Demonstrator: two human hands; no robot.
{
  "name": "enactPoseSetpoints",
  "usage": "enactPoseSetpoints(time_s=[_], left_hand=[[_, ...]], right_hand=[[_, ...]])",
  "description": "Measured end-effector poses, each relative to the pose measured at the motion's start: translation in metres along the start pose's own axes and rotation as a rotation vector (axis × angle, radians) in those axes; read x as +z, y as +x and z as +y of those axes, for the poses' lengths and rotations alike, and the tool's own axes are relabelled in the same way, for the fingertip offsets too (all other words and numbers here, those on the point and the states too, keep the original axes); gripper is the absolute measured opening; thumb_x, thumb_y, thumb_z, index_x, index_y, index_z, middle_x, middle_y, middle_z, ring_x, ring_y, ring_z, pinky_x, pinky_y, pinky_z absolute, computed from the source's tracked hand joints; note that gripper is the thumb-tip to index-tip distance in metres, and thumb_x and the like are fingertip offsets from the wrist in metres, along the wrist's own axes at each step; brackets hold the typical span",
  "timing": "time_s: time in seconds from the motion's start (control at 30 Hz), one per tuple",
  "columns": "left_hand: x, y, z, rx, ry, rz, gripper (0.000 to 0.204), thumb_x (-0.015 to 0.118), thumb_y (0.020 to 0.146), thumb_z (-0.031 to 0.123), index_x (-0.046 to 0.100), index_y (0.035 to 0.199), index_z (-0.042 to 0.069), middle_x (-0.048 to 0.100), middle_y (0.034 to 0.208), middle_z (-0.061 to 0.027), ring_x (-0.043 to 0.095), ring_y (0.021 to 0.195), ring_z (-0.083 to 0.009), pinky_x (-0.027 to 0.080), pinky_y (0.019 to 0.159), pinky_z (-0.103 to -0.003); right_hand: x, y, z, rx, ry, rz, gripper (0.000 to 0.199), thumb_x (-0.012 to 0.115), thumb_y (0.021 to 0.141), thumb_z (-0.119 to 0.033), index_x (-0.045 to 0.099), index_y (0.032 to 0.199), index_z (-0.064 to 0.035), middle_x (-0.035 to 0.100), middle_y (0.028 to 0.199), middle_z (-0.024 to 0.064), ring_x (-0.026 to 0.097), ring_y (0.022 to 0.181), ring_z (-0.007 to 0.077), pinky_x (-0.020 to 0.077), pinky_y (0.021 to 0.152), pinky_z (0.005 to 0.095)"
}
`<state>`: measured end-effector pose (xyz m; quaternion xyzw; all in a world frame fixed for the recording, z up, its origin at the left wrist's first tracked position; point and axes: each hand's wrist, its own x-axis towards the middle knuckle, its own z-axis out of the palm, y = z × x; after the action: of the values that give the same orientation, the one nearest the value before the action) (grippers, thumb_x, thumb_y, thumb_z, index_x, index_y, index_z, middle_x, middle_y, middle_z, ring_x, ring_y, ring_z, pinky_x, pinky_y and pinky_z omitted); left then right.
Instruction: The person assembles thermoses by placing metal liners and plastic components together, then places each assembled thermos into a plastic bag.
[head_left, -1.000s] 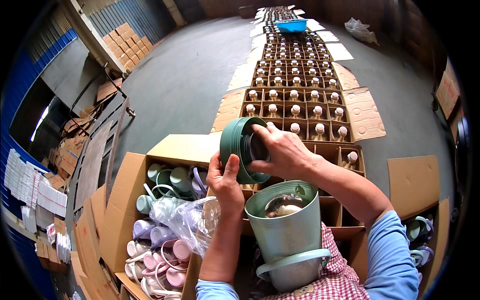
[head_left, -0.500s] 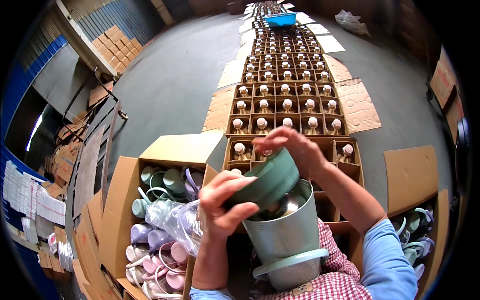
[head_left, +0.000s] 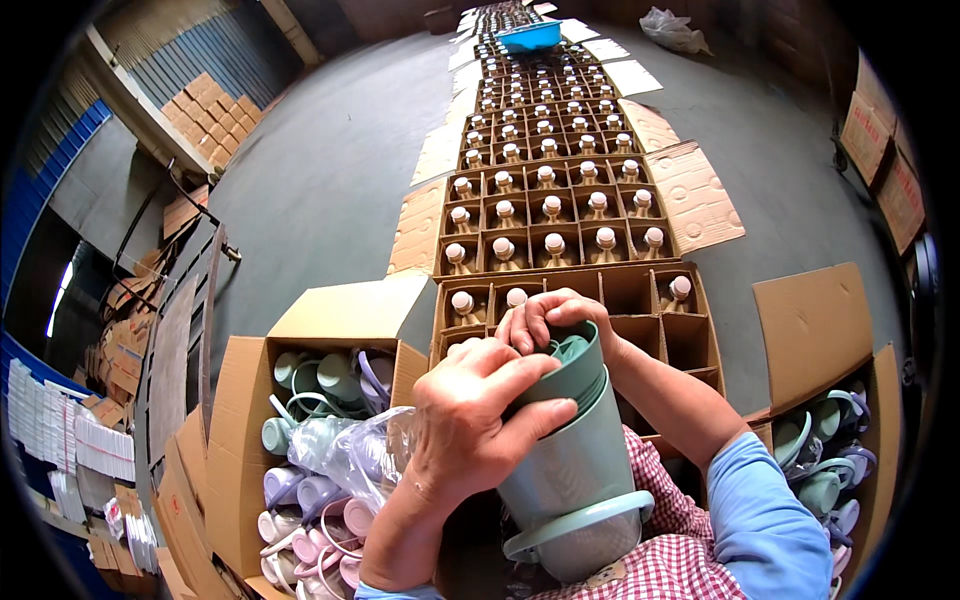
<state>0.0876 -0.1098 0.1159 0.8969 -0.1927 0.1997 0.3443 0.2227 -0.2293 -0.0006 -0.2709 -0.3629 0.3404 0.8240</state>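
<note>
A pale green flask body (head_left: 565, 470) stands tilted against my checked apron, with a pale green handle (head_left: 575, 522) looped around its lower part. In its top sits a darker green collar (head_left: 582, 378), slightly askew. My left hand (head_left: 465, 415) grips the near left side of the collar, thumb along the outside. My right hand (head_left: 560, 312) curls its fingers over the collar's far rim. Some green part shows inside the collar, partly hidden by my fingers. The body's inside is covered from view.
At left, an open carton (head_left: 235, 440) holds green, purple and pink handled parts under clear plastic. Another carton (head_left: 880, 450) of such parts stands at right. Ahead, divided cartons (head_left: 575, 270) of white-capped bottles run far back, with a blue basin (head_left: 530, 38) on top.
The darker green collar has gone from tilted above the flask body down into its mouth. My right hand has come down onto the rim. The silvery inside is now covered.
</note>
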Motion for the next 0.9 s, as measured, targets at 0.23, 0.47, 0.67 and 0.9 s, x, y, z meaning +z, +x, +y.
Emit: enactPoseSetpoints(time_s=[0.23, 0.47, 0.67, 0.9], left_hand=[[0.007, -0.003, 0.007, 0.009, 0.037, 0.025, 0.034, 0.077, 0.064, 0.022, 0.07, 0.09, 0.001, 0.062, 0.075, -0.0123, 0.061, 0.07, -0.0259, 0.049, 0.065, -0.034], [-0.006, -0.035, -0.059, 0.156, -0.471, 0.005, 0.041, 0.075, 0.069, 0.028, 0.07, 0.097, -0.001, 0.065, 0.086, -0.0144, 0.061, 0.083, -0.0284, 0.047, 0.077, -0.037], [-0.016, -0.018, -0.035, -0.139, -0.566, -0.076, 0.038, 0.067, 0.076, 0.022, 0.068, 0.105, -0.002, 0.068, 0.1, -0.0188, 0.064, 0.09, -0.0284, 0.05, 0.081, -0.036], [0.0, -0.048, -0.054, 0.105, -0.463, 0.199, 0.021, 0.063, 0.083, 0.018, 0.07, 0.09, 0.0, 0.069, 0.097, -0.0153, 0.066, 0.09, -0.0282, 0.047, 0.087, -0.04]], right_hand=[[-0.007, -0.005, 0.006, -0.034, 0.038, -0.017, 0.032, 0.048, 0.074, -0.028, 0.057, 0.065, 0.0008, 0.061, 0.071, 0.0157, 0.059, 0.09, 0.033, 0.046, 0.088, 0.0416], [0.036, -0.018, -0.038, 0.057, -0.51, 0.097, 0.031, 0.042, 0.082, -0.023, 0.058, 0.074, 0.0026, 0.059, 0.076, 0.0123, 0.058, 0.084, 0.0249, 0.0448, 0.086, 0.0367], [0.009, -0.014, -0.034, -0.061, -0.455, 0.157, 0.061, 0.043, 0.093, -0.057, 0.06, 0.108, -0.0002, 0.061, 0.116, 0.0177, 0.057, 0.11, 0.0236, 0.0431, 0.097, 0.0374], [0.03, -0.026, -0.044, -0.005, -0.553, -0.065, 0.089, 0.026, 0.089, -0.072, 0.057, 0.119, 0.0062, 0.069, 0.095, 0.0175, 0.065, 0.096, 0.0221, 0.0469, 0.091, 0.0328]])
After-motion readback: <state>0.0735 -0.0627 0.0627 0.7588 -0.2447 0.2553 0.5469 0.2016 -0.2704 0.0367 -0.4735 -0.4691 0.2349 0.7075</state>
